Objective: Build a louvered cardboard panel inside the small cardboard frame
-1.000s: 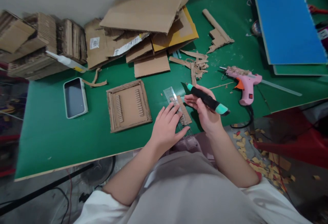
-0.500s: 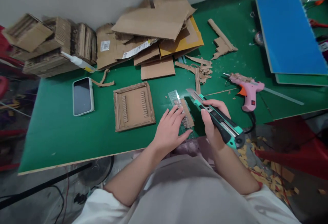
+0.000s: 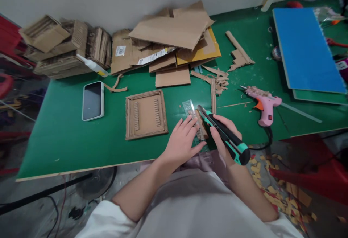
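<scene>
My left hand [image 3: 182, 136] lies with fingers stretched over a clear plastic ruler [image 3: 188, 106], pressing it down on a small cardboard strip [image 3: 201, 124]. The ruler's near end reaches past the table edge. In my right hand [image 3: 227, 136] is a black and green utility knife [image 3: 227, 132], its tip down at the far end of the strip, beside the ruler. Left of my hands lies a square cardboard tray [image 3: 145, 113] with raised edges and two rows of small ridged pieces inside.
A phone [image 3: 93, 101] lies left on the green table [image 3: 62, 143]. Cardboard sheets [image 3: 171, 31] and stacked cardboard boxes [image 3: 62, 49] line the wall. Right are a pink glue gun [image 3: 265, 103], cardboard scraps [image 3: 219, 82] and a blue board [image 3: 310, 49]. Offcuts litter the floor.
My right hand has brought the knife down and toward the ruler, so its blade now meets the strip. My left hand stays on the ruler. The whole view has shifted slightly.
</scene>
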`<state>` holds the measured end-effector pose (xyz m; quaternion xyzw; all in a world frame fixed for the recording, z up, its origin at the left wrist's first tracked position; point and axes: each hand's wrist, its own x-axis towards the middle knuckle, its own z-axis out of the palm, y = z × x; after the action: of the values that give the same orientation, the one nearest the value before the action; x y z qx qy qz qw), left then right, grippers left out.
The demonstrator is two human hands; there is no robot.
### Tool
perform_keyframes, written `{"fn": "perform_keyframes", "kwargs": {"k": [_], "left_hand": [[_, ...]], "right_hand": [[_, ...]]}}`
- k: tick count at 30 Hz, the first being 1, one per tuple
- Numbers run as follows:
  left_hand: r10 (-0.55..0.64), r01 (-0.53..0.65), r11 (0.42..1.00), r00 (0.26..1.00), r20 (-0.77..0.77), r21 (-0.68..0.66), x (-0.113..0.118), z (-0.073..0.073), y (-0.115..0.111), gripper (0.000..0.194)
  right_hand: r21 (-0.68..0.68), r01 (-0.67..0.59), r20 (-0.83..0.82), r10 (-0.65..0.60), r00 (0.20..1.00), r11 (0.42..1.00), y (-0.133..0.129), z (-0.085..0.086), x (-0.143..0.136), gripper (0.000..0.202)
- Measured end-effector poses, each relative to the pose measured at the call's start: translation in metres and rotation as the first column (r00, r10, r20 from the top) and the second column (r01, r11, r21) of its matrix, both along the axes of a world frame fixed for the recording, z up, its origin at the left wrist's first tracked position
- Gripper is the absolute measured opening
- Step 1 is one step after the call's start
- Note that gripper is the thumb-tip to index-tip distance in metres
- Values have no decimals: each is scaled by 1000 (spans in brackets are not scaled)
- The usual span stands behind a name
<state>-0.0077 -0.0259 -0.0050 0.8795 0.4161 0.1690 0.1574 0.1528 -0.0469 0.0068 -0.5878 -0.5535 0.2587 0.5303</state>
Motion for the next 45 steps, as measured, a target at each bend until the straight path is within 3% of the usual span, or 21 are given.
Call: {"fn": "perform_keyframes", "kwargs": {"k": [12,19,31,39,45], "left_hand": [[6,-6,1000,1000,-29,-7,0,0,1,46],[2,-2,1000,1000,-15,-17,0,0,0,47],[7,-8,1000,1000,-19,-18,0,-1,1,46],[9,-10,1000,1000,-23,-20,0,-1,1,46],[22,-22,999,999,-28,-26,0,-1,1,46]], "right_hand": [[-40,-32,123,36,992,999,3,2,-1,31],[-70,-105,7,105,994,992,8,-9,2,34],[-63,-78,73,83,994,995,9,-3,0,30],[-110,-95,3,96,995,989,8,0,-1,30],[-108,-59,-52,54,997,992,7,-12,3,33]]}}
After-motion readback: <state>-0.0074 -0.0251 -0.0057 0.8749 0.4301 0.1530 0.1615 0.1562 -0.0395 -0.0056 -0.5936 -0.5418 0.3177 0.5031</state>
